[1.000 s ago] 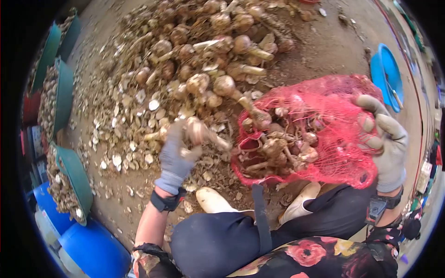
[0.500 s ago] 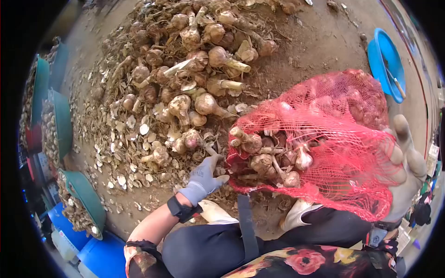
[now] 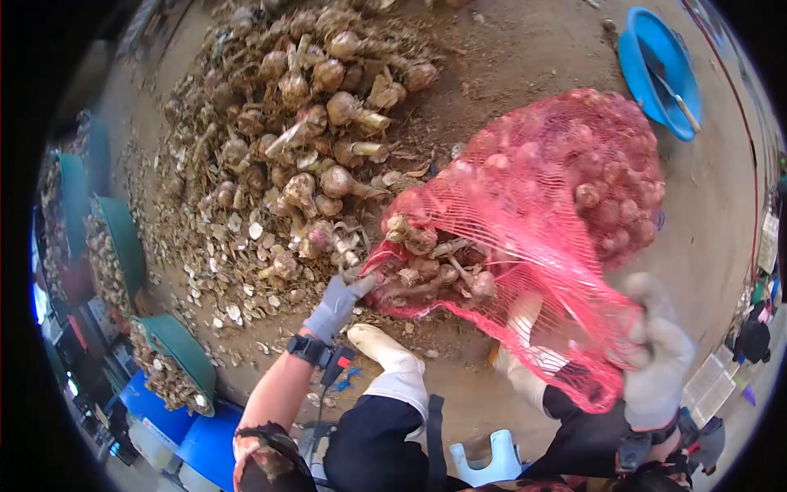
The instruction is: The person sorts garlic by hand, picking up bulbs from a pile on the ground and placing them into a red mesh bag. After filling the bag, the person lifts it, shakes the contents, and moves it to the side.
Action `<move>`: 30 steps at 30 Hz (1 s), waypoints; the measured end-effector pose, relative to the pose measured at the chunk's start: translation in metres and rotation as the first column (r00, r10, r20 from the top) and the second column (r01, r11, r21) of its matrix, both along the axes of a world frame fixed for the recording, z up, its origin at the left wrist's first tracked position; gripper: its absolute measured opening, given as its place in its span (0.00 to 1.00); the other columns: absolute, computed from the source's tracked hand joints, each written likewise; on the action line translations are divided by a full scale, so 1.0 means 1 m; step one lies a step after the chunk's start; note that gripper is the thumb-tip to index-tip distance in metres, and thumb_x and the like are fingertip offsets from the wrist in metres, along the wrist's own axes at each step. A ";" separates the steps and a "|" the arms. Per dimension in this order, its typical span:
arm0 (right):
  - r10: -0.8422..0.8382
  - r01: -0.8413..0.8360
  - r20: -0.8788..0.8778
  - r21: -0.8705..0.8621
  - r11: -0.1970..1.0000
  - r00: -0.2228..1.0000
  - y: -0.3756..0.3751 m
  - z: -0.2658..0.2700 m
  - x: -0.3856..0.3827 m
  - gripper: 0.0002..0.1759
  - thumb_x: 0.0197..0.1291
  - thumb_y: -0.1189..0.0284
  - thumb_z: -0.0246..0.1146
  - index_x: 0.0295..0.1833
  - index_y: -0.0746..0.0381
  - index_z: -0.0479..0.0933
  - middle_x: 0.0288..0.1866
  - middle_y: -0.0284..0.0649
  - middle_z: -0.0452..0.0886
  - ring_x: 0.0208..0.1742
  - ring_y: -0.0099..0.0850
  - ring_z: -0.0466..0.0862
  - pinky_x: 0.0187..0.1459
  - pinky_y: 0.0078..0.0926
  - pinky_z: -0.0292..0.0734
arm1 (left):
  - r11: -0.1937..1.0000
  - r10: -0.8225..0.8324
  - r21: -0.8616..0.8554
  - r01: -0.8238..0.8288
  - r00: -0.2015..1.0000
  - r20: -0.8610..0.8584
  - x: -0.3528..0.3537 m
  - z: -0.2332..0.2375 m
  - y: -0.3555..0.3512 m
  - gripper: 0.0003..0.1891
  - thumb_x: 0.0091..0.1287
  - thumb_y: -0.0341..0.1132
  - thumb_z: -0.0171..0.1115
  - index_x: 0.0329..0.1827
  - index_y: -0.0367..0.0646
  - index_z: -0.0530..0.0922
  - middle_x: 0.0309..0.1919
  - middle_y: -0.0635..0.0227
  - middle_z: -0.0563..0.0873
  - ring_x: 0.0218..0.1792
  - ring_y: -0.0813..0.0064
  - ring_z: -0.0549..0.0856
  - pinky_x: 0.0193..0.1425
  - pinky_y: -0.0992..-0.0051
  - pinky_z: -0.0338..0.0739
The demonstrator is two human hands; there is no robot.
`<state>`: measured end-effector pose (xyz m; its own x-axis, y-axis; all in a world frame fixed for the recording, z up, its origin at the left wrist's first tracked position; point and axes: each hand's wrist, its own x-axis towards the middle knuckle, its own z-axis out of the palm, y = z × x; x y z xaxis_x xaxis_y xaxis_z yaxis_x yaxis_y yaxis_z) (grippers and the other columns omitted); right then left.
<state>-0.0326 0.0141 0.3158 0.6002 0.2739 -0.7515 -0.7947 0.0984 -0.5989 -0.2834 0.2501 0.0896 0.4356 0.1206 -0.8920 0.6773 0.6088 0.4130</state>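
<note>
A red mesh bag [image 3: 525, 209] filled with garlic bulbs lies on the ground, its mouth facing left and toward me. My right hand [image 3: 660, 365], in a pale glove, is closed on the bag's netting at the right and pulls it taut. My left hand [image 3: 334, 305], in a grey glove, has its fingertips closed at the left edge of the bag's mouth. Several loose garlic bulbs [image 3: 479, 284] with stems show inside the opening. Beside my left hand spreads a large heap of garlic [image 3: 299, 193] with dry skins and cut stems.
A blue basin [image 3: 631, 57] with a handled tool in it stands at the far right. Green tubs [image 3: 193, 361] of garlic line the left side, near blue containers [image 3: 209, 447]. A light blue plastic stool [image 3: 502, 459] is between my legs.
My right hand has drawn the netting left and toward me, stretching it. The left hand has moved slightly left with the bag's edge. My view has shifted, showing more of my legs and the stool.
</note>
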 end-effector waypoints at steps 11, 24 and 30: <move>-0.109 0.098 -0.120 -0.096 0.991 0.987 -0.053 0.012 -0.049 0.12 0.53 0.79 0.58 0.45 0.62 0.75 0.21 0.24 0.68 0.16 0.13 0.61 0.17 0.09 0.54 | 0.902 -0.071 0.414 0.123 0.988 -0.138 0.025 0.120 -0.110 0.14 0.62 0.39 0.60 0.40 0.35 0.79 0.26 0.65 0.83 0.23 0.78 0.79 0.30 0.76 0.75; -0.274 0.329 0.363 -0.099 0.939 0.891 -0.168 0.369 0.073 0.07 0.54 0.77 0.55 0.37 0.60 0.77 0.19 0.22 0.66 0.14 0.12 0.59 0.15 0.09 0.52 | 0.958 0.278 -0.071 -0.277 0.847 0.454 0.200 0.546 -0.157 0.07 0.65 0.34 0.54 0.30 0.42 0.72 0.19 0.74 0.72 0.21 0.78 0.73 0.31 0.74 0.74; -0.418 0.548 0.457 -0.197 0.813 0.785 -0.211 0.439 0.074 0.07 0.55 0.75 0.55 0.39 0.60 0.77 0.19 0.21 0.65 0.15 0.11 0.58 0.15 0.10 0.50 | 0.984 0.160 -0.158 -0.075 0.759 0.631 0.226 0.674 -0.188 0.07 0.66 0.36 0.55 0.32 0.43 0.71 0.21 0.75 0.71 0.24 0.82 0.72 0.33 0.73 0.74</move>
